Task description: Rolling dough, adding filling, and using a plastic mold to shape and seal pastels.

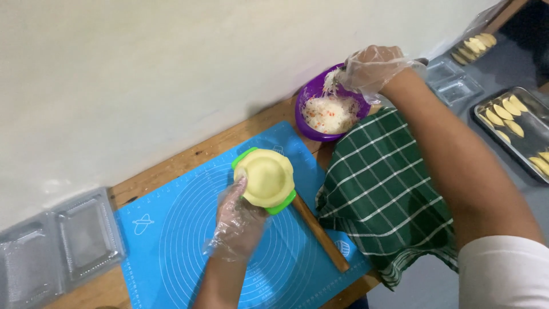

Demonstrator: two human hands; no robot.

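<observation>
A wooden desk (171, 166) set against a plain pale wall is seen from above, and a blue silicone pastry mat printed with white circles (183, 240) is spread over it. At the near left edge, clear plastic clamshell boxes (63, 246) are laid on the wood. On the mat, the left hand (237, 220), covered by a loose clear plastic glove, is pressed against the near side of a green hinged dumpling mould (264, 178); its fingers are curled around the mould's edge, and a round sheet of pale yellow dough (266, 176) is draped over the mould, dished at the centre and not yet filled. Just right of the mould a wooden rolling pin (321, 234) is laid, partly under a green and white checked cloth (383, 183).

Farther off, the right hand (372, 68), also gloved, is held over a purple plastic bowl (311, 129), and a tuft of white shredded filling flecked with orange (330, 111) is pinched between its fingers. The step in hand is judged to be filling: the pinch would have to be carried across and dropped into the hollow of the dough while the mould is steadied. At the far right, metal trays of folded pale pastries (514, 123) are seen.
</observation>
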